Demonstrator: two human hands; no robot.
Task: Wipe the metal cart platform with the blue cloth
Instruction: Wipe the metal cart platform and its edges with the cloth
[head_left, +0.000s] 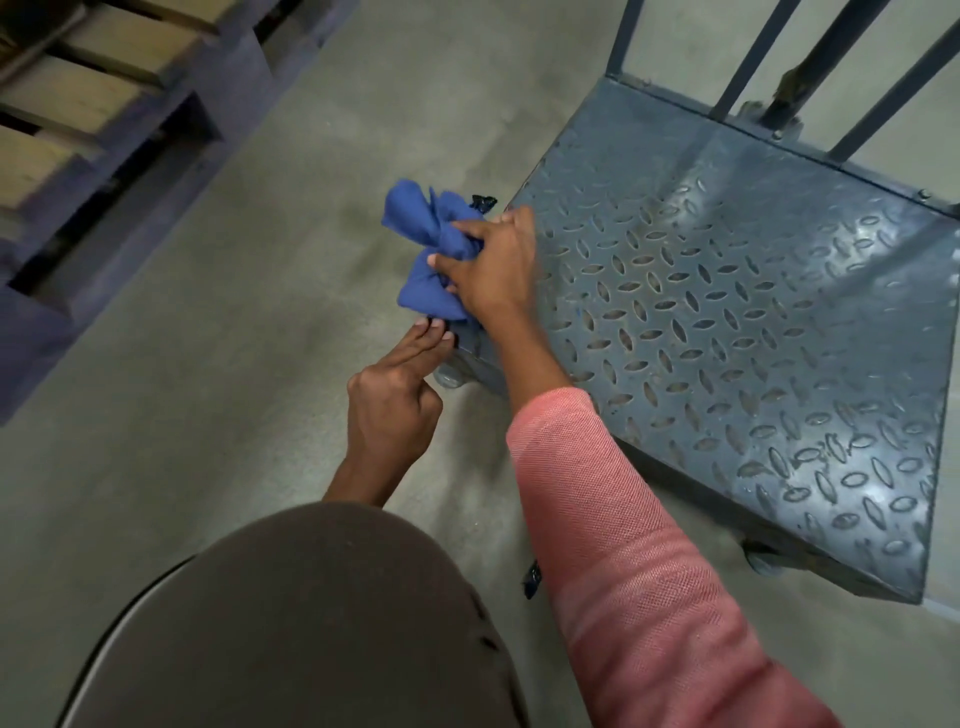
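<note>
The metal cart platform (727, 322) is grey diamond plate and fills the right half of the view. A bunched blue cloth (423, 244) hangs over its left edge. My right hand (493, 270) grips the cloth from the right, at the platform's rim. My left hand (395, 400) reaches up from below, its fingertips touching the cloth's lower end beside the cart's left corner. Whether those fingers pinch the cloth is unclear.
Upright metal bars (831, 57) rise at the cart's far end. A caster (452, 376) shows under the near left corner, another (763, 564) under the front edge. A wooden pallet (104, 130) lies on the concrete floor at upper left.
</note>
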